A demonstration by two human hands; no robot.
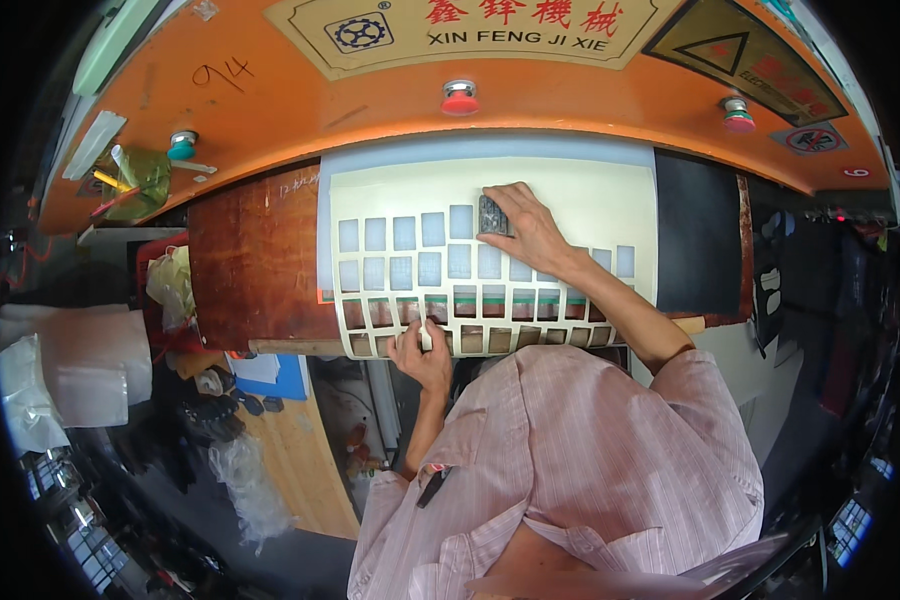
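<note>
A cream sheet (pixel 400 190) with rows of rectangular cut-outs lies in front of me, its near part curving down over the table's front edge. On its far part, at the end of the farthest row of holes, my right hand (pixel 536 232) grips a small dark rectangular block, seemingly a cutting die (pixel 491 216), between thumb and fingers. The block rests on uncut sheet or just above it; I cannot tell which. At the near edge, my left hand (pixel 425 365) has its fingers closed on the sheet's thin strips between holes.
An orange machine beam (pixel 370 105) spans the far side, with a red button (pixel 459 98) in its middle. Beneath the sheet are a pale blue layer (pixel 490 148) and a brown board (pixel 250 260). A black mat (pixel 700 230) lies right. Plastic bags (pixel 245 490) hang lower left.
</note>
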